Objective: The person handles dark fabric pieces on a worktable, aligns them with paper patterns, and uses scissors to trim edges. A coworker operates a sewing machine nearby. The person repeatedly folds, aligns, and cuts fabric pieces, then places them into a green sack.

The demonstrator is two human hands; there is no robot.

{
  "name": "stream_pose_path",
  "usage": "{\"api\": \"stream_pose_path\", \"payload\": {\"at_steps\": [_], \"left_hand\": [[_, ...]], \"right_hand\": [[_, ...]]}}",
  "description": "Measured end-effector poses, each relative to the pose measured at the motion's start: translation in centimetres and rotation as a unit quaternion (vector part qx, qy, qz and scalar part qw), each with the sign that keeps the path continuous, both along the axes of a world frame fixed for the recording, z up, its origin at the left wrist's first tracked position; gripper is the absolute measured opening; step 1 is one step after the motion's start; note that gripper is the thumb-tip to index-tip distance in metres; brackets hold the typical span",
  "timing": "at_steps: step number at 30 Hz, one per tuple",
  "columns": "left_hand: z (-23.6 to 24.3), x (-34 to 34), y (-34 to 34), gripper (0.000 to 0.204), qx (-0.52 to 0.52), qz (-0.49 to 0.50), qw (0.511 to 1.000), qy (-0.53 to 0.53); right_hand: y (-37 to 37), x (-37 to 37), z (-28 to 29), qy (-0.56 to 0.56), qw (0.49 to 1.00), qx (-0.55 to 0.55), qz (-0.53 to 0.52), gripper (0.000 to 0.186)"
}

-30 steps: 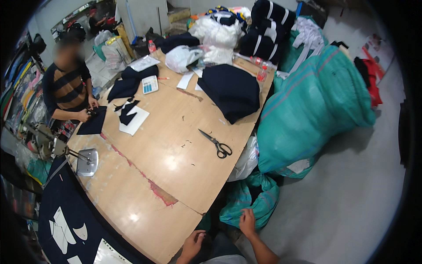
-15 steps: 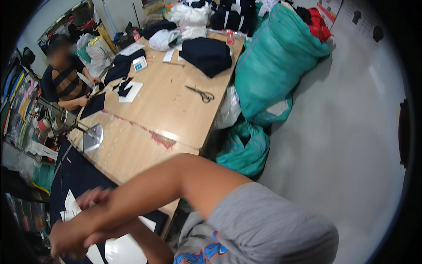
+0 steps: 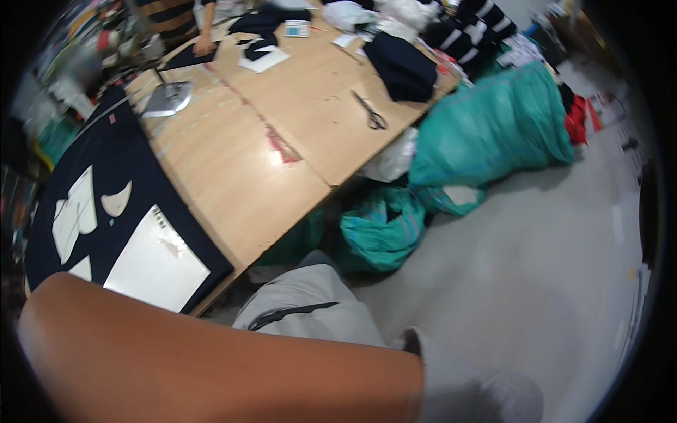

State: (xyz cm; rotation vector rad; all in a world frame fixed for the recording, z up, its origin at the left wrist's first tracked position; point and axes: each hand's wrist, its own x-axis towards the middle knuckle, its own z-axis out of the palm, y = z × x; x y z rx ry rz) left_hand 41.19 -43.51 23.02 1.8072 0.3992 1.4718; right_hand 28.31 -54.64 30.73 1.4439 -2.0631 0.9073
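- Navy cloth point(image 3: 127, 151) on the surface point(image 3: 229, 176) carries white pattern pieces point(image 3: 159, 264), just beyond the bent right arm point(image 3: 226, 363).
- Both hands lie outside the head view; spread or pinching, I cannot tell.
- Likely mid-reach; the next move calls for leaving the pieces unshifted.

Bare right arm point(image 3: 233, 359) crosswise in front

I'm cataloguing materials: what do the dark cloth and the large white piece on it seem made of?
Dark cloth: probably textile, matte, lying flat without shine; weave too blurred. Large white piece: likely card, smooth, judging by crisp edges and faint glare.
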Motion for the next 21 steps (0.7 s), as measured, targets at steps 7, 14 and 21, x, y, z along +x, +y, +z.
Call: {"api": "stream_pose_path", "payload": {"at_steps": [7,14,21], "left_hand": [[-7.1,-5.7,-4.7,0.063,-0.362,0.083,0.912,0.176],[-20.2,-6.3,-4.0,0.068,-0.555,0.441,0.703,0.065],[-25.5,-1.0,3.2,0.042,-0.574,0.475,0.667,0.011]], "right_hand": [[0.0,3.0,2.8,0.041,0.997,0.036,0.050,0.033],[17.7,-0.2,-13.6,-0.052,0.972,-0.215,-0.077,0.040],[57.0,28.0,-42.5,-0.416,0.591,-0.272,-0.636,0.032]]}}
